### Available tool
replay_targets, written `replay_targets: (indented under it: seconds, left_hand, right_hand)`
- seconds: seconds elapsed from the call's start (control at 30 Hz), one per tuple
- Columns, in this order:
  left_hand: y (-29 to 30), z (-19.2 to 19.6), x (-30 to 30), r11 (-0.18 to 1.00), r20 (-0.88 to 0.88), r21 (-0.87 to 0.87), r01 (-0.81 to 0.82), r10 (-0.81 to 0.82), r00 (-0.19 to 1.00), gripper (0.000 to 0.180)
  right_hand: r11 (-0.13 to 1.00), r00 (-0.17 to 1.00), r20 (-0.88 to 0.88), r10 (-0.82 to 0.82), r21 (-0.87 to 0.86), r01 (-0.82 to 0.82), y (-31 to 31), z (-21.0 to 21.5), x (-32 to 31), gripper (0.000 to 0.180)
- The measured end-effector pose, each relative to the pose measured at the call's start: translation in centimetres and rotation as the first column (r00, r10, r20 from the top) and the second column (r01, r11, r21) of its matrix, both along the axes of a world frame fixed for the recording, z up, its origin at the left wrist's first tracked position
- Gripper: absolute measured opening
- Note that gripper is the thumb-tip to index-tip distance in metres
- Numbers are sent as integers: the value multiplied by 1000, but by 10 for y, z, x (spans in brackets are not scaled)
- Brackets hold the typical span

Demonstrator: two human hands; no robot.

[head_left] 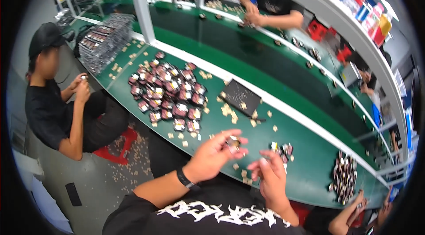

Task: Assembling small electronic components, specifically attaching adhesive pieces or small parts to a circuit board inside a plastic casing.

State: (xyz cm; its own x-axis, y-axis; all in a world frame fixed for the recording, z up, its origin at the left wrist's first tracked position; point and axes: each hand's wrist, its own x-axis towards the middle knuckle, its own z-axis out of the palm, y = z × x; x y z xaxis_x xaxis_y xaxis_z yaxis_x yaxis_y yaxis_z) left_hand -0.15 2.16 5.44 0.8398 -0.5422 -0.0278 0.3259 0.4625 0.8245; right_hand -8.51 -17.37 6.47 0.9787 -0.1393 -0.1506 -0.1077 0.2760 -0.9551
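My left hand (pixel 211 155), with a black band on its wrist, is raised over the near edge of the green table. Its fingers are closed round a small dark, shiny part (pixel 233 142), which they partly cover. To the right, my right hand (pixel 271 178) hovers apart from it, fingers bent and spread, with nothing visible between them. Just beyond that hand lie a few small dark parts (pixel 283 149) with pale labels. A large pile of similar dark parts (pixel 170 86) covers the table to the left.
A black tray-like slab (pixel 241 98) lies beyond my hands, among beige scraps (pixel 228 111). Another pile of parts (pixel 343 177) is at the right. Stacked clear trays (pixel 102 42) stand far left. A seated person (pixel 55 102) works at left; a green conveyor (pixel 212 42) runs behind a white frame.
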Motion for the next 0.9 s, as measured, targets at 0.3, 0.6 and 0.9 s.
replay_targets:
  seconds: [0.3,0.6,0.9]
  left_hand:
    - [22,17,4,990,92,108,-88,79,993,41]
    - [29,10,4,969,325,223,-109,32,945,43]
    - [31,6,7,967,313,244,-79,-1,950,42]
  right_hand:
    - [922,925,-160,346,243,-303,26,27,25,15]
    - [922,920,-251,300,323,-212,40,37,41,12]
    - [946,946,-209,249,261,-191,41,20,35,13]
